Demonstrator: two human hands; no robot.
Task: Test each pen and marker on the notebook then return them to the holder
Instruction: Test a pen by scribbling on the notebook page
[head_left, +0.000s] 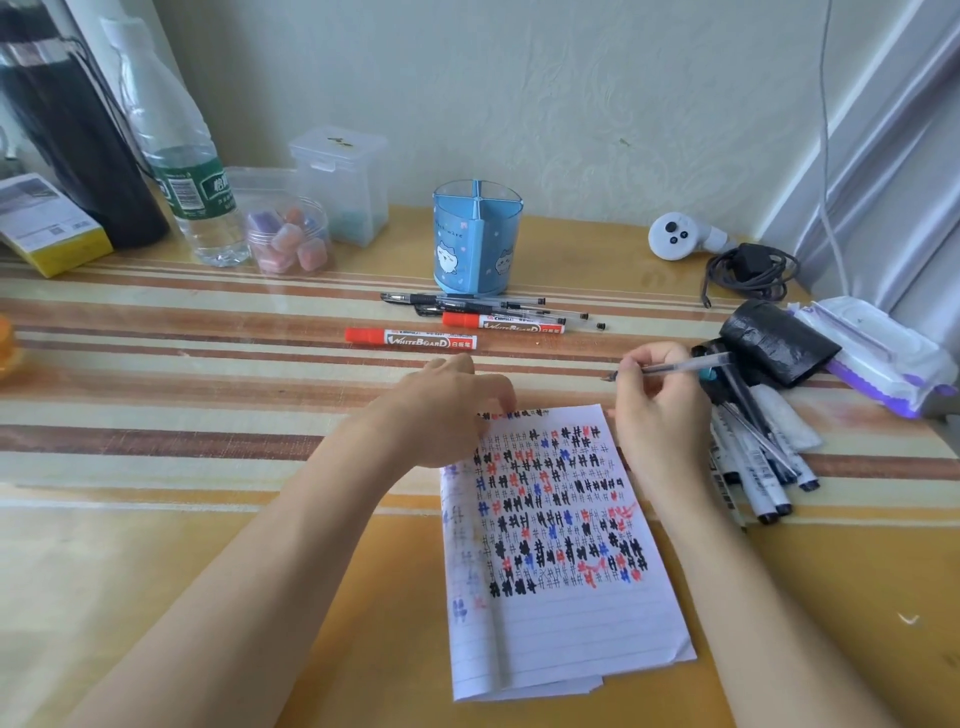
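A lined notebook (566, 613) lies open in front of me, its upper half covered in black, red and blue hash marks. My left hand (447, 410) rests on its top left corner with fingers curled down. My right hand (660, 410) grips a clear gel pen (680, 366) just above the page's top right corner, tip pointing left. The blue pen holder (478, 236) stands upright at the back. In front of it lie two red whiteboard markers (410, 338) and several gel pens (488, 304). Several more markers and pens (758, 457) lie to the right.
A water bottle (192, 171), a jar of cubes (288, 241) and clear boxes (340, 182) stand back left beside a black flask (72, 135). A white controller (675, 236), black cable (748, 267), black roll (774, 340) and wipes pack (883, 358) sit right.
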